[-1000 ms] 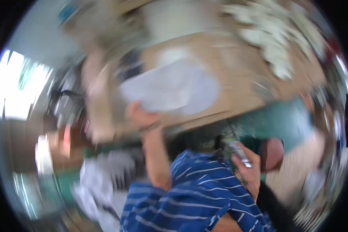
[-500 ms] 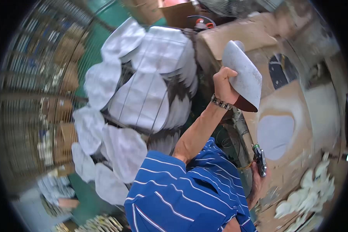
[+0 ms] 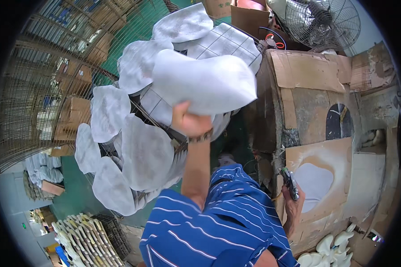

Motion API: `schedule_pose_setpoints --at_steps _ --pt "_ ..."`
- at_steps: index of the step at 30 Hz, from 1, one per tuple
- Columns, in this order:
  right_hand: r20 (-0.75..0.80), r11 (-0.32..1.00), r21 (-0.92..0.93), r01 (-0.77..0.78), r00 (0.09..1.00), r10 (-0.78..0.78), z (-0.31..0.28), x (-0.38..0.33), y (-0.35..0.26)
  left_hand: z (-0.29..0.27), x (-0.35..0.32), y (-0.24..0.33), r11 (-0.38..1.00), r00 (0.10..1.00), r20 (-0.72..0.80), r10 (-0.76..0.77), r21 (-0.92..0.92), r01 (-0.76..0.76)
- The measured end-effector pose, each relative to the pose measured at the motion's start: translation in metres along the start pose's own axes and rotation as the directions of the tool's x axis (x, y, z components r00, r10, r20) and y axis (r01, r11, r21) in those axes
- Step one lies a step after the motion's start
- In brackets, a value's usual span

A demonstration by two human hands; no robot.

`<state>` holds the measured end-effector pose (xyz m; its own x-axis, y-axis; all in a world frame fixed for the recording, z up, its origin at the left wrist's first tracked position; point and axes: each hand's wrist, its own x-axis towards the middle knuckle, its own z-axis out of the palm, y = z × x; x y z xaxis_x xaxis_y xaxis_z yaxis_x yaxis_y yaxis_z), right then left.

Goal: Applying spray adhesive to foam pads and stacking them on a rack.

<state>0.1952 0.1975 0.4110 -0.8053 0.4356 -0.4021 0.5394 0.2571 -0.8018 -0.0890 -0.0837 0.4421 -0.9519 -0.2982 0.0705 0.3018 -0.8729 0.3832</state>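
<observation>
My left hand (image 3: 193,123) grips the near edge of a curved white felt-like sheet (image 3: 205,82). The sheet is raised over a wire rack (image 3: 152,103) on which similar white pieces (image 3: 147,151) lie in rows. Its fingers are partly hidden beneath the sheet. At the right, my right hand (image 3: 294,205) is closed round a small metal spray gun (image 3: 291,184), close to the left edge of the cardboard-covered bench (image 3: 318,80). Beside the gun, a pale rounded patch (image 3: 314,184) shows on the cardboard, ringed by whitish residue.
A wire-guard fan (image 3: 323,22) stands at the back right, near a cardboard box (image 3: 249,20). Tall wire racks (image 3: 53,84) line the left. Cream-coloured shaped pieces (image 3: 329,249) lie at the lower right, and stacked slats (image 3: 91,238) stand at the lower left.
My left hand has swung left from above the bench to the wire rack, carrying the white sheet. My right hand stays by the bench with the spray gun. The view has shifted.
</observation>
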Motion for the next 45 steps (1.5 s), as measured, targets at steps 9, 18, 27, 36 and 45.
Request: schedule_pose_setpoints --at_steps 9,18,27,36,45 --pt "0.05 1.0 -0.026 0.015 0.999 -0.014 0.015 0.035 -0.024 -0.169 -0.063 0.001 0.94 0.878 -0.443 -0.18 0.184 0.286" --pt "0.031 0.998 0.042 -0.05 0.998 0.048 0.022 0.044 -0.014 -0.162 -0.088 -0.025 0.917 0.852 -0.511 -0.11 0.279 0.286" --pt "-0.107 0.979 -0.015 0.205 0.973 -0.205 0.03 0.062 0.01 -0.198 -0.096 -0.03 0.416 0.647 0.209 -0.733 -0.615 0.67" --pt "-0.396 0.999 0.018 -0.033 0.917 0.037 0.047 0.047 0.02 -0.123 -0.056 -0.151 0.205 0.046 0.256 -0.965 0.64 0.74" --pt "-0.736 0.989 0.125 -0.083 0.66 0.148 0.063 -0.002 0.028 -0.068 -0.073 -0.236 0.096 -0.018 0.113 -0.993 0.909 0.406"
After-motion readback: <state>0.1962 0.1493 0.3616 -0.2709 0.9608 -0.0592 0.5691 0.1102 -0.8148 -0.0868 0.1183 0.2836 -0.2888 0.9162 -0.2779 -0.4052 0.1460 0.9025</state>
